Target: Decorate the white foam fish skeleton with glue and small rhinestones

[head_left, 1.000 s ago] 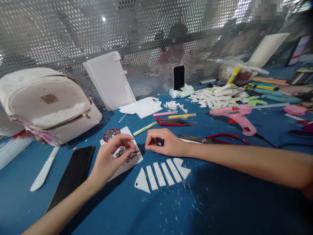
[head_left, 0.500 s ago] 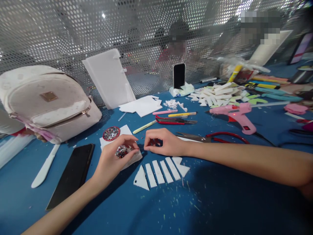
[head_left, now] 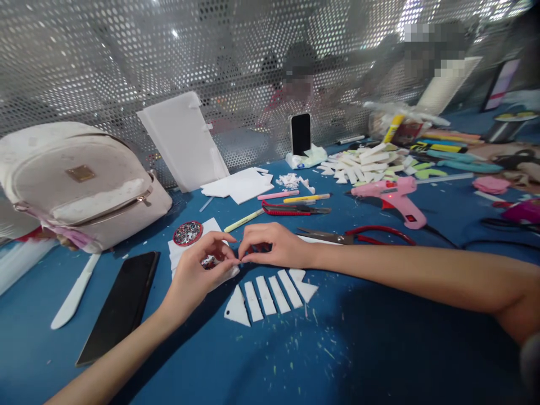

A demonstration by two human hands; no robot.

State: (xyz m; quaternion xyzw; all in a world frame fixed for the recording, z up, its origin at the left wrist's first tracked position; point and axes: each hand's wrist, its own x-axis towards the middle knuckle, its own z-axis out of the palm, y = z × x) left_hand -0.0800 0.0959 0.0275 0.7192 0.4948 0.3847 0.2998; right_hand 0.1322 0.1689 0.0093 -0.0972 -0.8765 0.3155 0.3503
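Observation:
My left hand (head_left: pixel 202 261) is closed in a pinch over a small bag of dark and red bits (head_left: pixel 210 262). My right hand (head_left: pixel 270 245) meets it fingertip to fingertip, also pinching; whatever lies between the fingers is too small to make out. Just below them, white fish-shaped pieces (head_left: pixel 266 296) lie in a row: a head with a hole, several strips and a tail. Behind my left hand, a round red-rimmed container of beads (head_left: pixel 188 233) rests on white sheets (head_left: pixel 176 251).
A pink glue gun (head_left: pixel 394 197), red-handled pliers (head_left: pixel 375 233), a cutter (head_left: pixel 291 210) and pens lie beyond my right arm. Left are a black phone (head_left: pixel 120 306), a white knife (head_left: pixel 76 292) and a backpack (head_left: pixel 80 185). White scraps (head_left: pixel 367 163) are piled behind.
My right hand has moved left, so its fingertips now meet those of my left hand. The camera view has shifted slightly to the right.

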